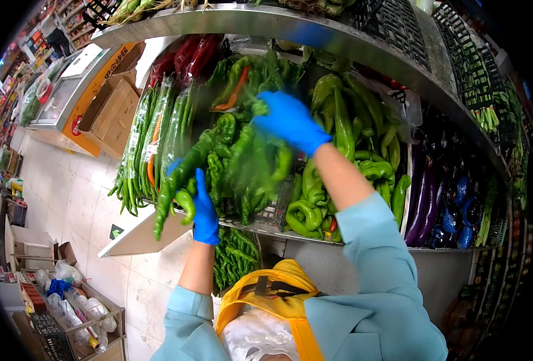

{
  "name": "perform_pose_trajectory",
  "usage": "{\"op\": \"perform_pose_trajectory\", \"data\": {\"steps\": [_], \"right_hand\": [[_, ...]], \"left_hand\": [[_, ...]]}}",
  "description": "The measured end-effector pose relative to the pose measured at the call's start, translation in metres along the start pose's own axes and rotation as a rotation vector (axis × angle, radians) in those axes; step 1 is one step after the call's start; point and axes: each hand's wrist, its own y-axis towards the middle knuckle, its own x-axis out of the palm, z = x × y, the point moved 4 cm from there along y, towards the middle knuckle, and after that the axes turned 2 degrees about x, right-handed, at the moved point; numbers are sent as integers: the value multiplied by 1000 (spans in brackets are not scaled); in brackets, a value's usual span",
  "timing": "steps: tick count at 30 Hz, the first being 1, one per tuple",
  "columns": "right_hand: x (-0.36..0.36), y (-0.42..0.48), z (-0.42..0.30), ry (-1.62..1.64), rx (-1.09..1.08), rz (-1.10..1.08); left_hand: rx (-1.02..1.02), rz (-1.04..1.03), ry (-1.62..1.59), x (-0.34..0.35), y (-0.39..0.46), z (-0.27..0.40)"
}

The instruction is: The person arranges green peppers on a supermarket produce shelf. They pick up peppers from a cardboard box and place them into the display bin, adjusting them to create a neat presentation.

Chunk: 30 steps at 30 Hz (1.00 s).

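Observation:
My left hand [204,212], in a blue glove, holds several long wrinkled green peppers [163,205] at the front of the vegetable shelf. My right hand [289,119], gloved the same way, is over the middle of the pepper heap, its fingers curled round green peppers [260,108]. Motion blur hides the exact grip and smears the peppers just below it. More wrinkled green peppers [225,128] lie between my hands, and an orange-red pepper [235,92] is behind them. Part of a black plastic crate [268,214] shows at the heap's front.
Bagged long green peppers [151,135] lie left, smooth green peppers [345,122] right, then eggplants [422,205]. A metal shelf edge [266,20] overhangs the back. Below stands another pepper heap [235,257]. A cardboard box [110,113] and a cart [90,311] are at left.

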Motion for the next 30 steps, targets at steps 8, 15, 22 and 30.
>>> {"op": "perform_pose_trajectory", "data": {"steps": [8,15,22,30], "right_hand": [[77,-23,27,-505,-424,-300],[155,-47,62,-944,-816,-287],[166,-40,52,-902,-874,-265],[142,-26,52,-766,-988,-525]], "left_hand": [[74,61,208,-20,-15,-30],[38,23,64,-22,-3,-3],[-67,14,-222,-19,23,-21],[-56,88,-515,-6,28,-37]]}}
